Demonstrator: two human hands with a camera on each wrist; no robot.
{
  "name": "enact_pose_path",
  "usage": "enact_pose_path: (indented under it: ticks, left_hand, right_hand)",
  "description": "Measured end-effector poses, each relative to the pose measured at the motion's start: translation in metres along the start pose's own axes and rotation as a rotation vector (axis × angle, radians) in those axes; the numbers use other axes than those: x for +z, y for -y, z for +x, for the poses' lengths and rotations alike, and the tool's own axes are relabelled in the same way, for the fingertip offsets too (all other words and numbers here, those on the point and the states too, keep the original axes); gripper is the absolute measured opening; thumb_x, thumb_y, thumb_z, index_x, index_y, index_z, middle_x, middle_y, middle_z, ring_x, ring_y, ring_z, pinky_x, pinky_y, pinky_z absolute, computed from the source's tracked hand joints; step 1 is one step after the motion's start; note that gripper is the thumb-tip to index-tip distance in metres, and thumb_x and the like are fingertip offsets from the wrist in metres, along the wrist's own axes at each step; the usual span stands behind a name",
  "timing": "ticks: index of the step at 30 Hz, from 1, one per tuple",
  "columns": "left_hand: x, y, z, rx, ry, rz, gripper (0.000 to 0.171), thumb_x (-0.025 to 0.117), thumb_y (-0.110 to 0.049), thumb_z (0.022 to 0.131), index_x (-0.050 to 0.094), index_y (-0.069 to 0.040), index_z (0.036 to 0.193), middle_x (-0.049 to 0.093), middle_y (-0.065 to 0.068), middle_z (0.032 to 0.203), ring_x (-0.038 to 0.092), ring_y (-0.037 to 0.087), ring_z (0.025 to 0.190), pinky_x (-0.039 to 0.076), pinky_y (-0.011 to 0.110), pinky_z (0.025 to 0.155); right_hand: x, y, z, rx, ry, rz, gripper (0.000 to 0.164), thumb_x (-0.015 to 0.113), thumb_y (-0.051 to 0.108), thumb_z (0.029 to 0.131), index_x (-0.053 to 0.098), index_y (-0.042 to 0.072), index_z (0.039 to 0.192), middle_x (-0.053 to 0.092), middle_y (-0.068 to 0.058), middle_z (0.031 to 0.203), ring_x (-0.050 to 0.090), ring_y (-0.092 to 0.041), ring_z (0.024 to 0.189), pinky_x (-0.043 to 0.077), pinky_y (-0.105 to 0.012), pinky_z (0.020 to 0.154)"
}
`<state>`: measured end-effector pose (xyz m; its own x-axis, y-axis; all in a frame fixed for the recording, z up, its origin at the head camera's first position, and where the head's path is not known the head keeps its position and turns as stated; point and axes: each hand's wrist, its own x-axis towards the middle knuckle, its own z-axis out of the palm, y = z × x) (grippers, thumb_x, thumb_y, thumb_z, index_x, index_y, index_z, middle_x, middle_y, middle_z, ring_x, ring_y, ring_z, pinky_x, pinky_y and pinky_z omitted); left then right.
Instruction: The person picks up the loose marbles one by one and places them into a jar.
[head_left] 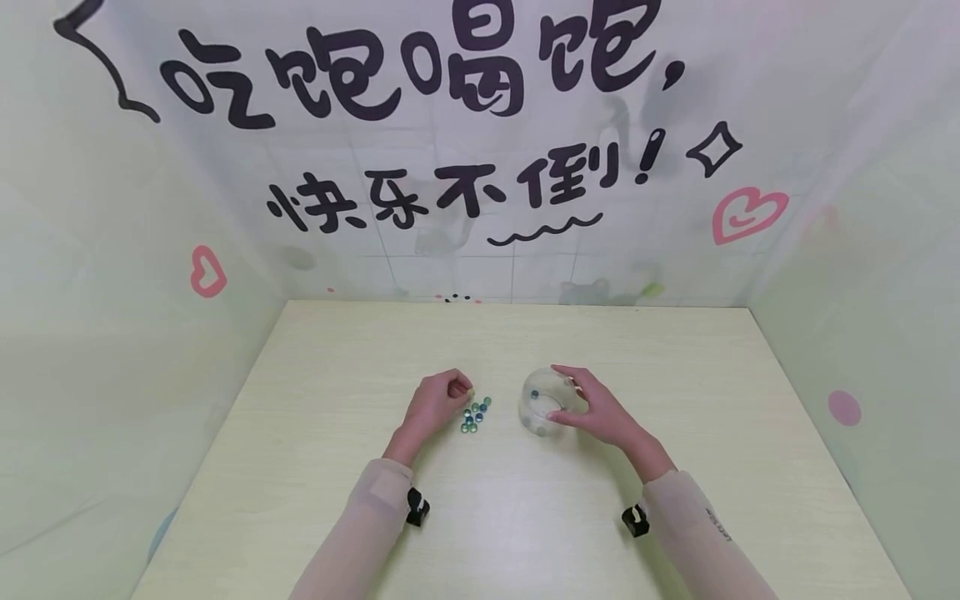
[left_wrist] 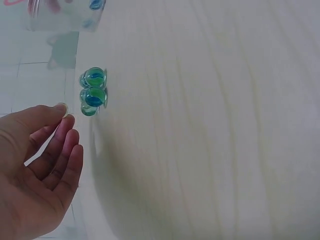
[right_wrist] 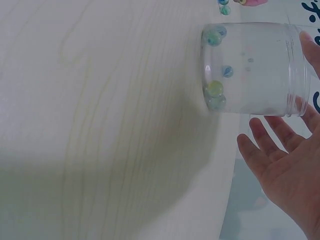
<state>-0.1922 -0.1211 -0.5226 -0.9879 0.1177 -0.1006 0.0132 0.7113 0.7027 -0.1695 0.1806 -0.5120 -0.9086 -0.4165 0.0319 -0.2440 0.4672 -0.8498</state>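
Observation:
My left hand (head_left: 435,402) pinches a glass marble (left_wrist: 62,108) between thumb and fingertip, slightly above the table. Right beside it lies a loose cluster of green and blue marbles (head_left: 480,417); the left wrist view shows the swirls inside these marbles (left_wrist: 95,96). A clear jar (right_wrist: 260,95) stands upright on the table to the right of the cluster, its mouth open. Several marbles (right_wrist: 215,89) rest at its bottom. My right hand (head_left: 596,408) grips the jar near its rim, thumb on one side and fingers on the other.
The pale wood-grain table (head_left: 495,533) is enclosed by a printed white curtain (head_left: 495,275) at the back and both sides. A black wrist device (head_left: 417,508) is strapped below the left sleeve, and another black device (head_left: 635,521) below the right.

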Motion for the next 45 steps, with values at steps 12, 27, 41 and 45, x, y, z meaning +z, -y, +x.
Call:
enact_pose_path:
  ticks: [12, 27, 41, 45]
  left_hand:
    - [-0.003, -0.007, -0.002, 0.028, -0.007, -0.043, 0.011, 0.072, -0.010, 0.089, 0.070, -0.013, 0.100, 0.071, 0.001, 0.091, 0.064, 0.013, 0.084, 0.055, 0.030, 0.078]
    - [-0.003, -0.019, -0.003, 0.052, -0.014, -0.063, 0.012, 0.073, -0.014, 0.090, 0.069, -0.015, 0.101, 0.070, 0.000, 0.093, 0.064, 0.013, 0.086, 0.057, 0.031, 0.081]
    - [-0.006, -0.038, -0.010, 0.085, 0.005, -0.073, 0.012, 0.072, -0.015, 0.091, 0.069, -0.013, 0.102, 0.071, 0.002, 0.095, 0.064, 0.014, 0.087, 0.058, 0.031, 0.081]
    - [-0.005, -0.043, -0.011, 0.102, 0.012, -0.074, 0.011, 0.072, -0.015, 0.091, 0.069, -0.013, 0.102, 0.071, 0.002, 0.095, 0.065, 0.014, 0.087, 0.058, 0.031, 0.082]
  right_hand:
    - [-0.001, 0.002, -0.001, -0.004, 0.005, -0.001, 0.077, 0.077, 0.027, 0.088, 0.037, 0.010, 0.152, 0.041, -0.018, 0.153, 0.038, -0.040, 0.142, 0.035, -0.061, 0.115]
    - [0.000, 0.000, -0.001, -0.001, 0.005, 0.004, 0.077, 0.077, 0.027, 0.088, 0.037, 0.011, 0.152, 0.040, -0.018, 0.153, 0.038, -0.041, 0.141, 0.034, -0.061, 0.115]
    - [0.000, 0.001, -0.001, -0.007, 0.002, 0.010, 0.076, 0.077, 0.026, 0.088, 0.037, 0.010, 0.151, 0.041, -0.018, 0.153, 0.038, -0.041, 0.142, 0.034, -0.062, 0.115]
    - [0.000, 0.001, -0.001, -0.005, 0.002, 0.016, 0.077, 0.077, 0.026, 0.088, 0.037, 0.011, 0.152, 0.040, -0.018, 0.153, 0.038, -0.040, 0.142, 0.034, -0.061, 0.116]
